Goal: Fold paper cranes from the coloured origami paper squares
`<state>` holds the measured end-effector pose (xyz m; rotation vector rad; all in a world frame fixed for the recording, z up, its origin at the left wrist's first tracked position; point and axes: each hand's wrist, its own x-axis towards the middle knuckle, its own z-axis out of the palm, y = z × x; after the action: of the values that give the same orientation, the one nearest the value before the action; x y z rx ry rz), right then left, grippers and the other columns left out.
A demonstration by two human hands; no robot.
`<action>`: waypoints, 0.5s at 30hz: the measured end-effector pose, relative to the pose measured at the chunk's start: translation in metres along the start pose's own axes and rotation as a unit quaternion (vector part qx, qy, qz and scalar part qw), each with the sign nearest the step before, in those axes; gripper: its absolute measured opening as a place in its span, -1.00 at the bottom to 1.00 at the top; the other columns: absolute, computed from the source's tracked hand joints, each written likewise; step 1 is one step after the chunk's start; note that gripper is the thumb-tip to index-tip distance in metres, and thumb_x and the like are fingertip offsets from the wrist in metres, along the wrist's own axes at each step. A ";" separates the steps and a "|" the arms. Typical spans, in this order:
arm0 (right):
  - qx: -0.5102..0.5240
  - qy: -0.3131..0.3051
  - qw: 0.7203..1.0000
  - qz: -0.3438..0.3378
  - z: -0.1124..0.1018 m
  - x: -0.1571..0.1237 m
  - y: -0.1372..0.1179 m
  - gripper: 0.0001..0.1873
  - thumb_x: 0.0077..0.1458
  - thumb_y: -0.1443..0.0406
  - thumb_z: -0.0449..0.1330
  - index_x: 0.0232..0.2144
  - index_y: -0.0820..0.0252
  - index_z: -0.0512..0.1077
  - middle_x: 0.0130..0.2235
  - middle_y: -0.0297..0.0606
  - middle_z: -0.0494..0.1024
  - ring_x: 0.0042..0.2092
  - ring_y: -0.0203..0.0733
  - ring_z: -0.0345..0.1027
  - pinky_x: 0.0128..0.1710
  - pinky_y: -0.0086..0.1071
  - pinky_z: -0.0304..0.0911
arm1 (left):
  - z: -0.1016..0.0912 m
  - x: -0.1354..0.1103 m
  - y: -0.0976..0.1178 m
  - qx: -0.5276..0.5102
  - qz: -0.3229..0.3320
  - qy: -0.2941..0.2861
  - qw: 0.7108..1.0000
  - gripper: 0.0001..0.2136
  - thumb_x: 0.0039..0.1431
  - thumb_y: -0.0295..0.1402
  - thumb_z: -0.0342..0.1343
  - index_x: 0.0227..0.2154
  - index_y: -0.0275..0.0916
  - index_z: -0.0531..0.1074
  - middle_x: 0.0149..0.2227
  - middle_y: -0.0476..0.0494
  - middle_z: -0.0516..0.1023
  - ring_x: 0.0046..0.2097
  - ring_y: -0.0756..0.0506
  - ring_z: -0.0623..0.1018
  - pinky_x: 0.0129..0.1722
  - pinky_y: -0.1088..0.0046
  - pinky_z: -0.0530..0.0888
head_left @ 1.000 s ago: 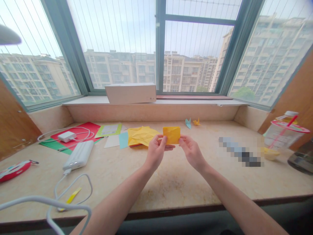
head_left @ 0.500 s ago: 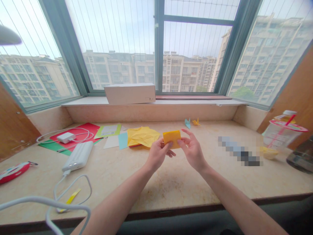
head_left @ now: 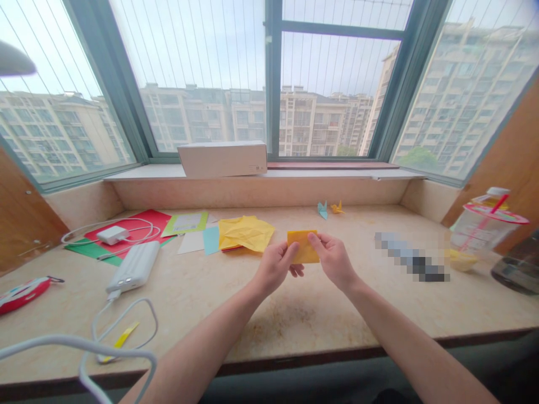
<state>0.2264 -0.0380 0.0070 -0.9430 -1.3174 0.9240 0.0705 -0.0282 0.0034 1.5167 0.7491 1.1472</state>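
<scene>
A small folded square of yellow paper (head_left: pixel 304 252) is held up above the stone counter between both hands. My left hand (head_left: pixel 274 264) grips its left edge, thumb on the front face and fingers behind. At the upper right corner, my right hand (head_left: pixel 334 258) pinches the paper with its thumb on top; its other fingers are curled behind and mostly hidden. Just left of my hands lies a creased, larger sheet of yellow paper (head_left: pixel 248 233). Behind them stand a blue paper crane (head_left: pixel 322 210) and a yellow paper crane (head_left: pixel 337 207).
Coloured sheets, including red paper (head_left: pixel 147 220) and blue paper (head_left: pixel 211 241), lie at the left with a white power bank (head_left: pixel 135 266) and its cables. A lidded plastic cup (head_left: pixel 480 227) stands at the right. A white box (head_left: pixel 223 159) rests on the sill.
The folded yellow paper has shifted slightly right and down. My right hand's raised fingers have closed in, and its thumb now presses on the upper right corner.
</scene>
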 end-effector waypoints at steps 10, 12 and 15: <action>-0.047 0.045 0.998 -0.018 0.000 0.002 0.005 -0.50 0.09 -0.09 0.15 -0.53 0.22 0.48 -0.53 -0.27 0.51 -0.50 -0.19 0.36 -0.52 -0.39 0.23 | -0.008 0.000 0.005 0.072 0.013 0.000 0.997 -0.50 0.24 0.04 -0.04 -0.62 -0.28 0.37 -0.79 -0.01 0.36 -0.73 0.04 0.39 -0.71 0.63 0.23; -0.055 0.073 0.996 -0.020 0.000 0.002 0.005 -0.48 0.11 -0.09 0.13 -0.57 0.22 0.45 -0.56 -0.29 0.48 -0.53 -0.22 0.31 -0.55 -0.41 0.17 | -0.008 0.000 0.007 0.024 0.008 -0.013 1.000 -0.54 0.22 0.03 -0.01 -0.51 -0.30 0.41 -0.70 -0.04 0.45 -0.68 0.01 0.46 -0.68 0.60 0.30; -0.058 0.104 0.992 -0.029 0.000 0.002 0.003 -0.49 0.14 -0.06 0.11 -0.60 0.21 0.41 -0.59 -0.33 0.44 -0.55 -0.25 0.25 -0.57 -0.41 0.12 | -0.007 0.000 0.010 -0.036 0.000 -0.050 0.998 -0.62 0.13 -0.03 0.16 -0.30 -0.32 0.42 -0.45 -0.15 0.59 -0.53 -0.06 0.59 -0.58 0.53 0.44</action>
<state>0.2267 -0.0349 0.0053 -1.0563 -1.2221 0.6906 0.0631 -0.0284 0.0133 1.5022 0.6336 1.0778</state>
